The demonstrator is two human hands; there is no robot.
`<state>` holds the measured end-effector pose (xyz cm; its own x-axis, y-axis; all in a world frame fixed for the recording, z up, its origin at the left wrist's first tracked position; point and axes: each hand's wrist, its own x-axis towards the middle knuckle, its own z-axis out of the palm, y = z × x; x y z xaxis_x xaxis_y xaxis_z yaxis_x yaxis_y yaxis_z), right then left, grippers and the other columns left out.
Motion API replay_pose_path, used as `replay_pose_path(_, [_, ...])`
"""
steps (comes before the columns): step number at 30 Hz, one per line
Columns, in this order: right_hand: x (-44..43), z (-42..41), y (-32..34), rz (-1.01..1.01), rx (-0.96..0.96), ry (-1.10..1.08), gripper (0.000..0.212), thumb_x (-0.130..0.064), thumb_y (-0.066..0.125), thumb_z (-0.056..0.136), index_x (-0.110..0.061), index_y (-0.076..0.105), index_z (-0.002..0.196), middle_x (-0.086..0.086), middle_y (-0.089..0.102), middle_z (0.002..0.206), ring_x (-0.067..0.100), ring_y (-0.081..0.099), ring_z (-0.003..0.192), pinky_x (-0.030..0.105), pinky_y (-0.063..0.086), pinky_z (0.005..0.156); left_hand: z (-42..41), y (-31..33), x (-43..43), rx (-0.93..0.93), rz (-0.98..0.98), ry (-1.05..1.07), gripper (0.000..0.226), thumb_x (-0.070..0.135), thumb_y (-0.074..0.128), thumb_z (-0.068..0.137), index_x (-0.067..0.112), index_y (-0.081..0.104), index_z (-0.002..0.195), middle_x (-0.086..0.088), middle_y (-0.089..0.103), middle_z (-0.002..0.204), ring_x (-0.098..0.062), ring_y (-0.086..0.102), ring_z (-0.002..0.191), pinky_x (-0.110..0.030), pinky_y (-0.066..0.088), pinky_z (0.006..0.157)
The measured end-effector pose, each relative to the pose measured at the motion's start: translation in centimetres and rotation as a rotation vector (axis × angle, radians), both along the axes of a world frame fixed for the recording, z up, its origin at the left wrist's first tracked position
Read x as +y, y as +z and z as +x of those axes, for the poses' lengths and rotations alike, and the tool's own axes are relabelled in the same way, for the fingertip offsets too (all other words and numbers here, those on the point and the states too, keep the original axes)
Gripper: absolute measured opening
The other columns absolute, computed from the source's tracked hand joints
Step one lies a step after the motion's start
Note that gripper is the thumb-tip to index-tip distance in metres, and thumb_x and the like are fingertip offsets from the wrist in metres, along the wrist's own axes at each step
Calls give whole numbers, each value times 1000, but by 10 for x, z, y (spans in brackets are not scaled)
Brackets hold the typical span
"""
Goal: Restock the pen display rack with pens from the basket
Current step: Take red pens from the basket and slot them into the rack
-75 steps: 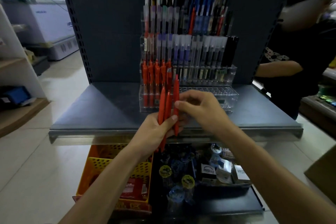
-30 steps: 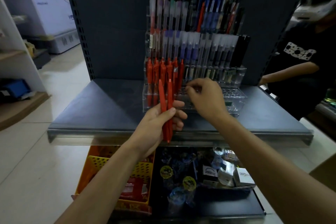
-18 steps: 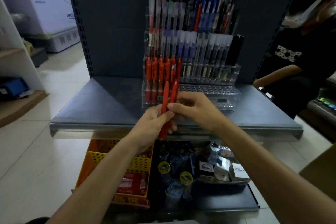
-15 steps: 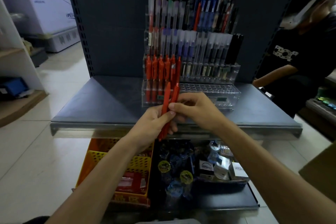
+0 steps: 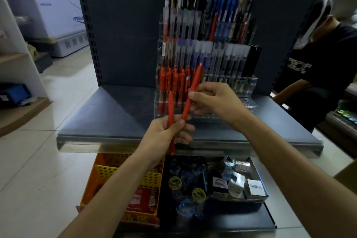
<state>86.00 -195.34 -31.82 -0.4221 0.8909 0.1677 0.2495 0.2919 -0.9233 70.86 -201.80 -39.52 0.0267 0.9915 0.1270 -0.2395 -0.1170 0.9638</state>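
A clear tiered pen rack (image 5: 249, 83) stands on the grey shelf (image 5: 108, 118), filled with clear, blue and black pens above. Several red pens (image 5: 172, 81) fill its lower left slots. My left hand (image 5: 166, 135) grips one upright red pen (image 5: 170, 110) in front of the rack. My right hand (image 5: 214, 100) pinches a second red pen (image 5: 194, 87), tilted, its top leaning toward the rack's red row. The orange and yellow basket (image 5: 108, 170) sits below the shelf at the left.
A dark tray (image 5: 258, 176) of small packaged goods lies on the lower shelf beside the basket. A person in a black shirt (image 5: 318, 75) stands close at the right. A white freezer (image 5: 58, 19) and a wooden shelf unit (image 5: 17, 60) are at the left.
My right hand has drawn one red pen out of the left hand's pair and lifted it toward the rack. The left hand now holds a single pen.
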Motion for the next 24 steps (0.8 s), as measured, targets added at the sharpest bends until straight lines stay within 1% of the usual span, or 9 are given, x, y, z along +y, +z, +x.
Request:
replay_pose_path(3, [6,-4,2,52,25,-57,12,-11,65,91,-1,67,97,17,73,85,20,72,73,27,61,68,1,1,4,-62,-8,40,21,11,48,98,5,61,113,-11,75,90,-15,69,64,-23,55,60])
replay_pose_path(6, [19,-3,5,184,92,-276,4,-14,67,91,-14,66,87,9,73,78,20,73,74,32,61,70,-1,3,7,-118,-11,75,23,13,45,100,6,60,115,-11,74,90,-17,70,68,-24,56,63])
replay_pose_path(11, [35,-1,-7,318,-51,-411,12,-20,69,90,-22,64,79,2,72,78,15,71,75,38,61,75,-5,7,8,-153,52,142,17,9,45,99,7,62,103,-7,68,75,-16,66,63,-27,57,64])
replay_pose_path(15, [44,-5,-15,325,-93,-428,14,-21,70,89,-22,64,77,-1,71,77,12,70,75,34,60,75,-9,10,11,-123,86,196,17,10,46,99,10,63,99,-3,64,67,-15,62,60,-27,55,62])
replay_pose_path(18, [48,-12,-23,347,-250,-405,13,-25,71,88,-18,64,80,-6,67,73,8,63,70,17,49,62,-11,10,16,-120,60,232,16,13,47,100,11,63,98,1,53,59,-12,47,51,-24,45,53])
replay_pose_path(19, [48,-15,-26,336,-298,-393,14,-27,71,88,-18,64,80,-6,65,73,7,61,69,16,45,59,-11,9,17,-133,52,233,16,13,47,100,10,63,98,2,49,57,-11,42,49,-22,40,50])
replay_pose_path(21, [49,-19,-33,341,-368,-405,17,-30,73,86,-21,62,77,-5,65,72,12,62,72,26,49,65,-12,8,17,-144,50,222,17,12,46,101,9,62,97,3,43,55,-9,36,47,-21,35,47])
replay_pose_path(22, [50,-20,-37,381,-419,-442,19,-33,73,85,-24,61,74,-5,64,74,17,63,78,33,51,73,-12,7,18,-137,54,215,17,12,45,101,8,62,96,4,42,55,-8,35,47,-21,33,46])
replay_pose_path(24, [49,-21,-41,443,-513,-524,22,-40,72,84,-28,60,69,-5,63,83,22,60,95,37,42,89,-11,7,17,-114,63,198,17,11,44,101,8,61,96,4,41,54,-8,34,45,-21,32,45])
